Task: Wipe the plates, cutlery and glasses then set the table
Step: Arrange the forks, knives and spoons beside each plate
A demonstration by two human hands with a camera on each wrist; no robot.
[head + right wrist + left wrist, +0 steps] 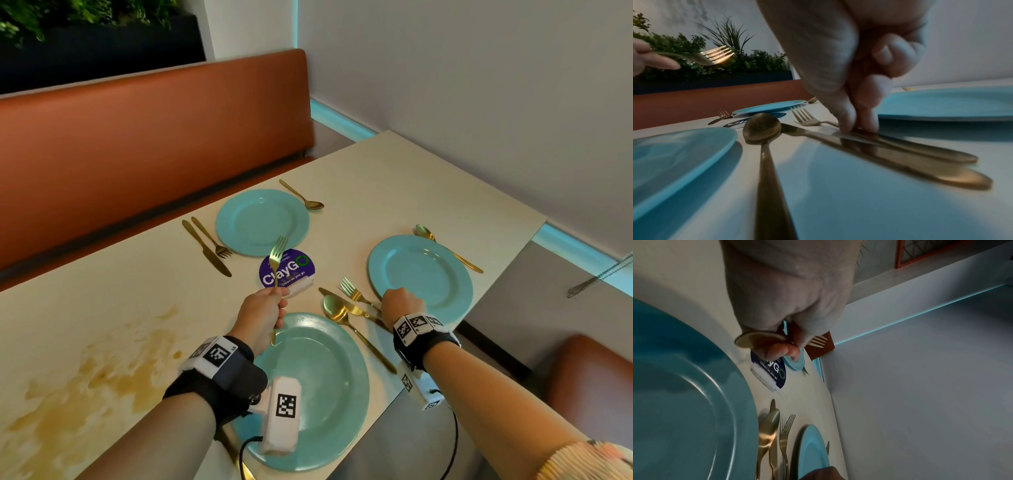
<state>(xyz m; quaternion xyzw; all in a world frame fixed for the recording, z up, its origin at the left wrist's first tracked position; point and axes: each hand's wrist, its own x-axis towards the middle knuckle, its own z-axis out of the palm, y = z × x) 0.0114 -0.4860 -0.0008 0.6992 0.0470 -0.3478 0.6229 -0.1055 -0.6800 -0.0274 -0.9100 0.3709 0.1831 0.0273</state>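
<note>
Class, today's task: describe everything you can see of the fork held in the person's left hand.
The fork is slim, gold-coloured and shiny, apparently metal, with four tines and a long handle widening to a rounded end. The left hand grips its handle in curled fingers, holding it off the table with tines pointing up and away from the person. In the head view it overlaps the purple round sticker and the handle end shows over the nearest teal plate. Only the hand touches it.

Open room: bare table [394, 192] at upper middle, beside the wall.
Obstacles: three plates; cutlery [349, 308] crowded between the lower two.
</note>
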